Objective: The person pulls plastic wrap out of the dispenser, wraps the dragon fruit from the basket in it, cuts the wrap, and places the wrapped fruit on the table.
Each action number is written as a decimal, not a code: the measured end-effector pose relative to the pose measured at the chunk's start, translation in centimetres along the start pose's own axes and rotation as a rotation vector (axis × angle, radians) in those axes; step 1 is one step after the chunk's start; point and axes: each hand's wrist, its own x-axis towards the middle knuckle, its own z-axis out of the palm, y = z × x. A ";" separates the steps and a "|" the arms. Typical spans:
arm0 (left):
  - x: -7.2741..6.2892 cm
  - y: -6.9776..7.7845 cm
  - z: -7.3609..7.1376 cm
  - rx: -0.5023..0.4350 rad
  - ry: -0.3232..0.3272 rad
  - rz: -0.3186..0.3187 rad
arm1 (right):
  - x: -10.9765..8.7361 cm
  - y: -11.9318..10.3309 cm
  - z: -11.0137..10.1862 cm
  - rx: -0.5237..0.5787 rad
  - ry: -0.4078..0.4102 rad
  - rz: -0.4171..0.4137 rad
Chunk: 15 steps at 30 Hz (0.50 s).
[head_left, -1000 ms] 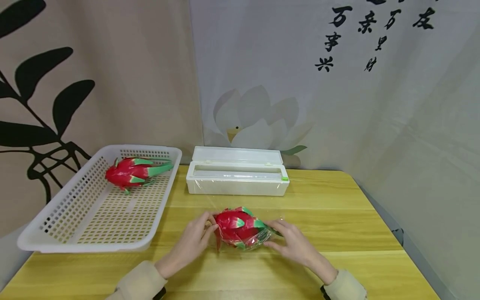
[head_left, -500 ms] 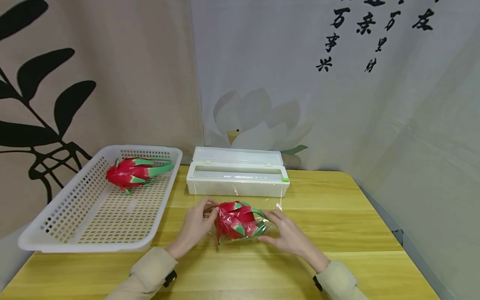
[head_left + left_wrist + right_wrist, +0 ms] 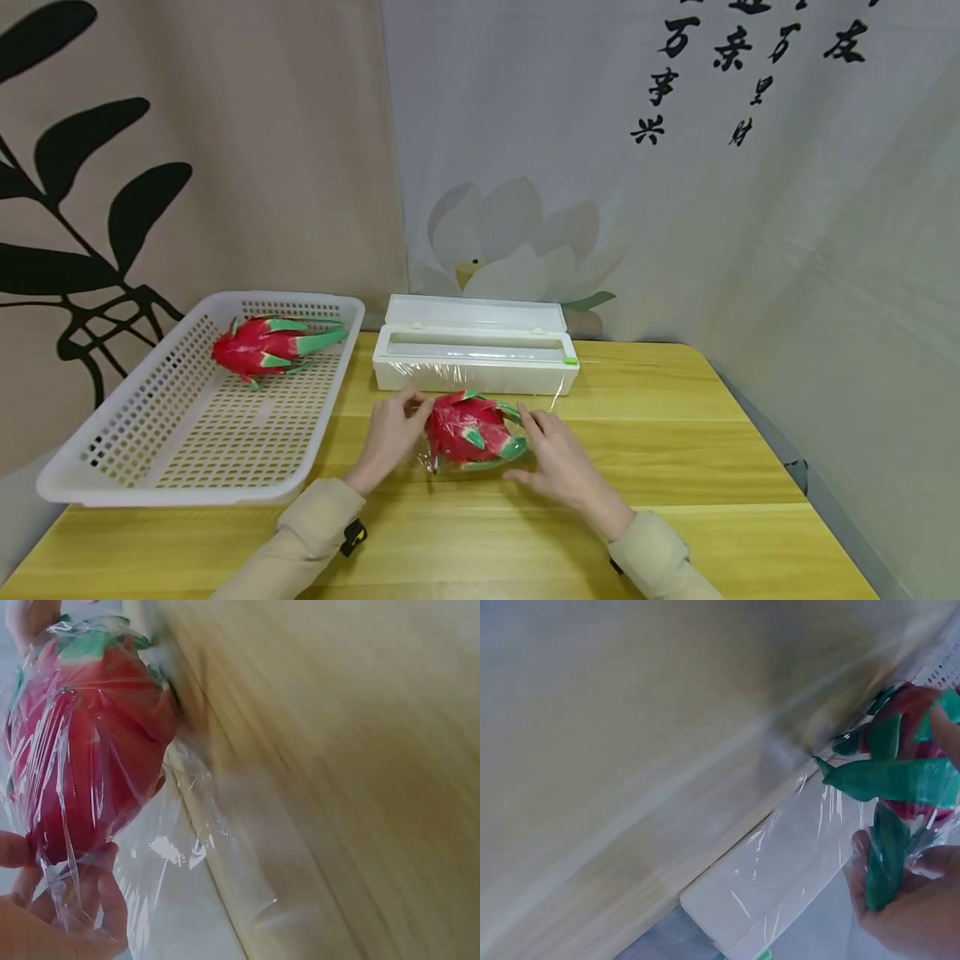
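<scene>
A red dragon fruit (image 3: 468, 429) with green scales is partly covered in clear plastic wrap (image 3: 199, 851), close in front of the white wrap box (image 3: 476, 377). At its left end my left hand (image 3: 392, 433) grips the fruit through bunched film, the fingers curled under the tip in the left wrist view. My right hand (image 3: 558, 462) holds the leafy right end, thumb and fingers around a long green leaf (image 3: 886, 859) in the right wrist view. Film still runs from the fruit up to the box, crossing its front face.
On the left of the wooden table (image 3: 675, 550) stands a white perforated basket (image 3: 180, 497), with a second dragon fruit (image 3: 262, 346) in it. The wrap box has its lid (image 3: 476, 312) raised, near the table's back edge. A printed curtain (image 3: 825, 217) hangs behind.
Both hands have moved the dragon fruit away from me, closer to the wrap box, turning it over. The film between fruit and box has become shorter.
</scene>
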 end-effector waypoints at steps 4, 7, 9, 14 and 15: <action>0.6 0.0 0.1 0.018 0.003 -0.003 | 0.8 0.3 0.4 -0.022 0.057 -0.040; 1.0 -0.1 0.1 0.032 -0.002 -0.013 | 1.4 0.7 0.6 -0.033 0.074 -0.057; 1.3 -0.2 0.1 0.042 0.001 -0.016 | 1.8 0.8 0.5 -0.022 0.064 -0.054; 2.1 -0.2 0.1 0.048 0.000 -0.054 | 2.7 1.2 0.1 0.017 -0.011 -0.017; 2.3 -0.3 0.1 0.050 0.003 -0.061 | 2.9 1.3 0.1 0.022 -0.032 -0.005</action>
